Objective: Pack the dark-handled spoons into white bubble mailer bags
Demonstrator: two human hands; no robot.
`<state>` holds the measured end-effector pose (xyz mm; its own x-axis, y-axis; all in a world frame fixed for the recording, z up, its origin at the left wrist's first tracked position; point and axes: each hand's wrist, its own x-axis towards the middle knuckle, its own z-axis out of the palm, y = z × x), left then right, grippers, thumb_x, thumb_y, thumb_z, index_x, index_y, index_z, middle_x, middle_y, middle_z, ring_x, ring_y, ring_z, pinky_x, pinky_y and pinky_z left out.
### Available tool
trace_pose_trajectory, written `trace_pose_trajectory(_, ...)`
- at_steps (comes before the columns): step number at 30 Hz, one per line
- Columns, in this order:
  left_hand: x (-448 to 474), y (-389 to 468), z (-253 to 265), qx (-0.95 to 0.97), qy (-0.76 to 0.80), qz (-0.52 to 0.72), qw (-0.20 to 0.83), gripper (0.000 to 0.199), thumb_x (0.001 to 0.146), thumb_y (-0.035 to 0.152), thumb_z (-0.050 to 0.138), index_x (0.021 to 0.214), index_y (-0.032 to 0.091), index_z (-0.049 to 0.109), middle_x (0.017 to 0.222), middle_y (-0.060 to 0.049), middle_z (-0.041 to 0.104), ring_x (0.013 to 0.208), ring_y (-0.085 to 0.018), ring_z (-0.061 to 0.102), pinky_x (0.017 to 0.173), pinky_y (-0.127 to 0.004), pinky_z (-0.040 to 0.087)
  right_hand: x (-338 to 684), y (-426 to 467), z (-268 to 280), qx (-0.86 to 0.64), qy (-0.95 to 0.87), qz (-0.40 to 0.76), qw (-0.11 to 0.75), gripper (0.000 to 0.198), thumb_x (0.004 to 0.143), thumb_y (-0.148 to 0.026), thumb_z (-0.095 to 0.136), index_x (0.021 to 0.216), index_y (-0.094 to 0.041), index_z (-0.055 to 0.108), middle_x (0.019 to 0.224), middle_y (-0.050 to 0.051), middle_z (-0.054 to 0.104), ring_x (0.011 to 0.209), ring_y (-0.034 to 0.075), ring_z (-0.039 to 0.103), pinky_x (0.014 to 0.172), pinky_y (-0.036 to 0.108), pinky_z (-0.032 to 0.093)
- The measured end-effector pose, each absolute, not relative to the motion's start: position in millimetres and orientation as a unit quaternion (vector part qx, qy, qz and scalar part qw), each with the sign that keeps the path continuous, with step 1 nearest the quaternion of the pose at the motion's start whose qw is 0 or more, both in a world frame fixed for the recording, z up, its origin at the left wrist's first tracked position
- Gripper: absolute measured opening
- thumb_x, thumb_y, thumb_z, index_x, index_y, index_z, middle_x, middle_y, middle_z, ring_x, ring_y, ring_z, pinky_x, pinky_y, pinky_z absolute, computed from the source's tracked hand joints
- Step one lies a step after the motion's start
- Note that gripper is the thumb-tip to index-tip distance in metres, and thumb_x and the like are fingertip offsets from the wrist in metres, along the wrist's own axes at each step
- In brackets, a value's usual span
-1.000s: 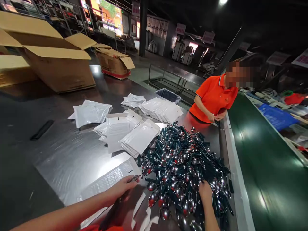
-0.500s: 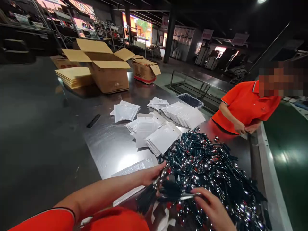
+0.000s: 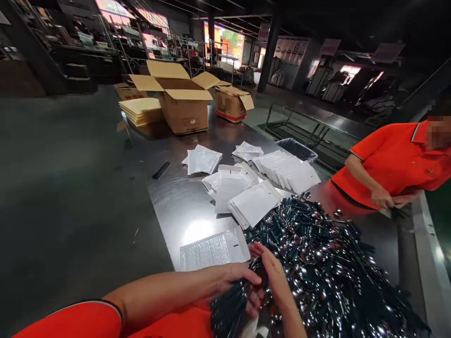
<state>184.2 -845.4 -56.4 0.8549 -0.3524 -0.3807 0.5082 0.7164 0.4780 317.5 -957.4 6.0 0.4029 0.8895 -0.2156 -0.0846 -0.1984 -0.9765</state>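
My left hand [image 3: 241, 277] is wrapped around a bundle of spoons [image 3: 229, 307]. Their dark handles fan down toward my body, and the shiny bowls lie between my two hands. On the other side, my right hand [image 3: 276, 279] is pressed around the bowl end, its fingers partly hidden behind the bundle. A big heap of loose spoons [image 3: 327, 263] with dark handles and mirror-bright bowls spreads over the metal table just right of my hands. Left of the heap, a white bubble mailer [image 3: 211, 251] lies flat, partly behind my left forearm.
Stacks of white mailers [image 3: 255, 202] and more fanned mailers [image 3: 285, 171] lie beyond the heap. A black bar-shaped object [image 3: 161, 170] is near the table's left edge. Open cardboard boxes [image 3: 186, 115] stand at the far end. A co-worker [image 3: 394, 164] in orange stands at right, by a lined bin [image 3: 298, 149].
My right hand has moved left with the spoons it held, which have joined the bundle in my left hand. Both hands now meet around it. The view has turned slightly left.
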Motion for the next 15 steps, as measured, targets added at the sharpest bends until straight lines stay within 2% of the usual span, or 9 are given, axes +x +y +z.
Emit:
trace_pose_trajectory(2, 184.4, -850.9, -62.6, 0.281, 0.136, -0.228, 0.922, 0.031, 0.084, 0.044, 0.071, 0.088, 0.014, 0.079, 0.076, -0.013, 0.075, 0.068, -0.033, 0.074, 0.083, -0.06, 0.065, 306.6, -953.7, 1.0, -0.627, -0.32, 0.469, 0.533, 0.08, 0.091, -0.086, 0.052, 0.14, -0.024, 0.071, 0.152, 0.014, 0.068, 0.146, 0.032, 0.059, 0.131, 0.055, 0.035)
trace_pose_trajectory(4, 183.2, -852.3, -68.4, 0.294, 0.157, -0.222, 0.917, 0.03, 0.086, 0.041, 0.07, 0.089, 0.013, 0.079, 0.079, -0.013, 0.075, 0.069, -0.032, 0.074, 0.086, -0.057, 0.065, 299.0, -948.5, -3.1, -0.634, -0.325, 0.473, 0.518, 0.083, 0.092, -0.089, 0.045, 0.142, -0.029, 0.071, 0.156, 0.009, 0.066, 0.149, 0.031, 0.054, 0.132, 0.054, 0.032)
trace_pose_trajectory(5, 182.2, -851.8, -71.5, 0.306, 0.179, -0.214, 0.91, 0.026, 0.085, 0.037, 0.07, 0.085, 0.013, 0.079, 0.077, -0.012, 0.073, 0.067, -0.03, 0.073, 0.085, -0.053, 0.065, 296.9, -945.4, -4.8, -0.64, -0.329, 0.471, 0.511, 0.085, 0.092, -0.091, 0.04, 0.141, -0.029, 0.072, 0.152, 0.009, 0.068, 0.146, 0.032, 0.057, 0.13, 0.054, 0.035)
trace_pose_trajectory(7, 179.8, -849.3, -77.9, 0.329, 0.227, -0.192, 0.896, 0.017, 0.082, 0.028, 0.07, 0.072, 0.014, 0.075, 0.065, -0.008, 0.066, 0.06, -0.026, 0.069, 0.081, -0.049, 0.065, 295.0, -938.6, -7.0, -0.655, -0.358, 0.46, 0.48, 0.091, 0.09, -0.094, 0.034, 0.13, -0.025, 0.078, 0.135, 0.011, 0.077, 0.128, 0.033, 0.068, 0.119, 0.053, 0.046)
trace_pose_trajectory(9, 177.1, -846.4, -84.2, 0.334, 0.26, -0.179, 0.888, 0.017, 0.079, 0.024, 0.07, 0.063, 0.017, 0.071, 0.057, -0.005, 0.059, 0.057, -0.026, 0.067, 0.077, -0.049, 0.066, 294.3, -932.9, -7.6, -0.673, -0.397, 0.437, 0.446, 0.092, 0.087, -0.097, 0.037, 0.11, -0.022, 0.084, 0.116, 0.012, 0.082, 0.113, 0.033, 0.072, 0.11, 0.051, 0.051)
trace_pose_trajectory(11, 174.2, -844.3, -89.3, 0.311, 0.265, -0.181, 0.895, 0.018, 0.08, 0.028, 0.07, 0.065, 0.018, 0.071, 0.061, -0.007, 0.063, 0.06, -0.028, 0.069, 0.075, -0.05, 0.066, 292.6, -929.7, -7.8, -0.675, -0.403, 0.436, 0.438, 0.09, 0.084, -0.099, 0.04, 0.099, -0.022, 0.085, 0.117, 0.013, 0.082, 0.119, 0.033, 0.072, 0.115, 0.049, 0.049)
trace_pose_trajectory(13, 172.4, -843.1, -92.9, 0.279, 0.263, -0.176, 0.907, 0.02, 0.082, 0.032, 0.071, 0.071, 0.016, 0.072, 0.07, -0.01, 0.069, 0.062, -0.027, 0.071, 0.075, -0.046, 0.066, 290.1, -928.0, -9.5, -0.668, -0.364, 0.47, 0.448, 0.093, 0.085, -0.099, 0.037, 0.107, -0.023, 0.086, 0.13, 0.014, 0.079, 0.132, 0.033, 0.067, 0.122, 0.05, 0.044)
trace_pose_trajectory(15, 173.3, -841.2, -95.0, 0.257, 0.261, -0.156, 0.917, 0.02, 0.082, 0.032, 0.074, 0.075, 0.014, 0.071, 0.072, -0.012, 0.071, 0.061, -0.025, 0.072, 0.068, -0.037, 0.064, 288.0, -925.8, -14.8, -0.653, -0.315, 0.511, 0.461, 0.096, 0.086, -0.099, 0.037, 0.125, -0.023, 0.081, 0.144, 0.014, 0.073, 0.143, 0.033, 0.06, 0.127, 0.052, 0.04)
